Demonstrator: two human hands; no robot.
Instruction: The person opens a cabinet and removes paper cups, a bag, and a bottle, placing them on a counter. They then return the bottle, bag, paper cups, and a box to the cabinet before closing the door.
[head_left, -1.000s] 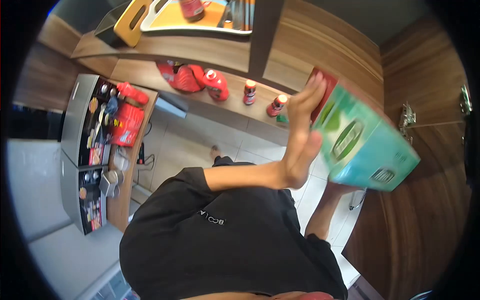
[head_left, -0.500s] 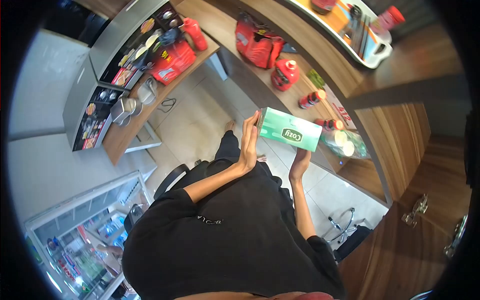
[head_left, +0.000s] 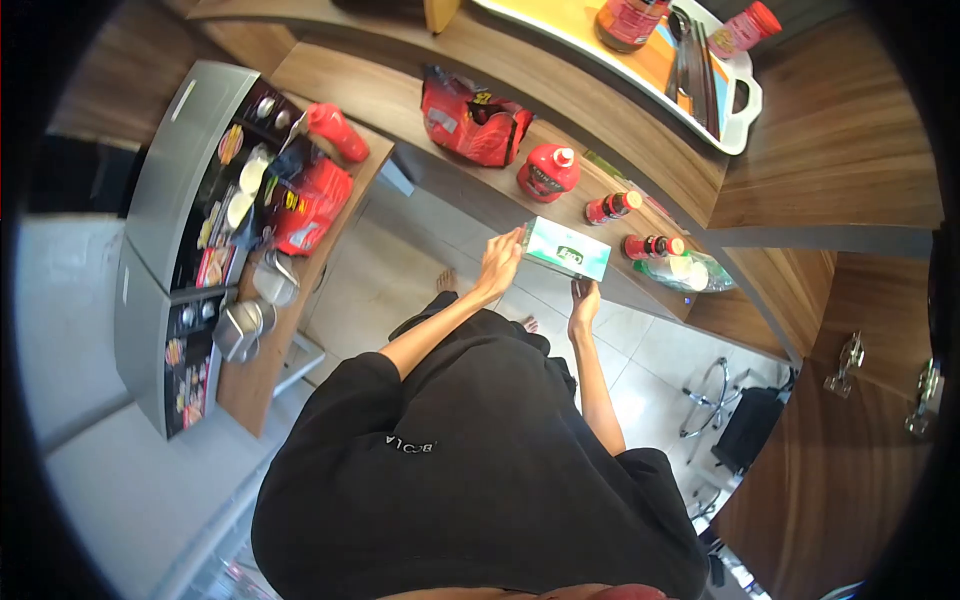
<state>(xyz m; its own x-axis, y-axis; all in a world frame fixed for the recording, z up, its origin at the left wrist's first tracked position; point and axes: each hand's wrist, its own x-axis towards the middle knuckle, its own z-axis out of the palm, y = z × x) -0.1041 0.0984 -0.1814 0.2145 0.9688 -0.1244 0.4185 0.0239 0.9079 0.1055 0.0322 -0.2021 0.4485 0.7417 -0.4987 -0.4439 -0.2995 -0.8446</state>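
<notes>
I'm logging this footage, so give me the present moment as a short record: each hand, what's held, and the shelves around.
Left hand: at the left end of a green-and-white box
Right hand: at its near right corner
Hold: two-handed
Lower shelf: red bag, red bottle, two small bottles
Upper shelf: tray with a jar and utensils
Unclear: whether the box touches the lower shelf's edge

White and pale green on the box, with white lettering on a dark green oval. Black across the shirt, broken by small white letters. Bright red on the squeeze bottle, white at the tip. Red and black on the bag. Yellow-orange inside the white-rimmed tray. Streaky brown grain on the shelf.
</notes>
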